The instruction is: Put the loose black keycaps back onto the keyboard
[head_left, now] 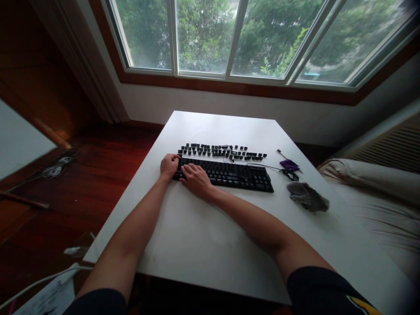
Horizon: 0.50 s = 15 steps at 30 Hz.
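A black keyboard (229,175) lies flat on the white table, its left end under my hands. My left hand (169,166) is closed around the keyboard's upper left corner, with the fingertips at its edge. Across the left part of the keys rests my right hand (196,178), fingers stretched out and holding nothing. What lies under the right palm is hidden. Just behind the keyboard, loose black keycaps (204,151) stand in uneven rows, several of them close together. A thin cable (267,166) runs from the keyboard's back to the right.
Right of the keyboard lie a coiled cable end (291,175), a purple cloth (289,165), a small brush (281,153) and a crumpled grey cloth (307,197). The white table (210,245) stands before a window. A couch (364,205) is at the right.
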Motion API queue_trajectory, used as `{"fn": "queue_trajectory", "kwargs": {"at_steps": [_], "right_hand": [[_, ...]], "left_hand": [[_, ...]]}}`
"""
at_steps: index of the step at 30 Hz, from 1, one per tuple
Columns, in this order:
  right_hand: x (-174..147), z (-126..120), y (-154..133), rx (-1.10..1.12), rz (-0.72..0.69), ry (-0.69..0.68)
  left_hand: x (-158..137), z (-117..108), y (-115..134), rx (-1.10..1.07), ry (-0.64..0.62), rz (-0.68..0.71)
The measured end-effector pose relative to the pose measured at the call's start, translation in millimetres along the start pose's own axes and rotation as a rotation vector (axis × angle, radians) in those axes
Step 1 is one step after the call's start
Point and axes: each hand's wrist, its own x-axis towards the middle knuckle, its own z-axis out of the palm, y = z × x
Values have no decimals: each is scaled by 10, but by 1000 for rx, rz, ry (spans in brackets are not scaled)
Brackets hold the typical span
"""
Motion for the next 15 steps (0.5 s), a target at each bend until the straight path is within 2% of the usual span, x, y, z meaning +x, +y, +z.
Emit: {"fn": "queue_trajectory", "kwargs": {"at_steps": [8, 15], "right_hand": [[-95, 95, -41, 21, 48, 20], [-142, 29, 4, 100, 73, 66]], "left_hand": [[6, 29, -58, -12, 23, 23], [26, 59, -97, -54, 57, -24]]}}
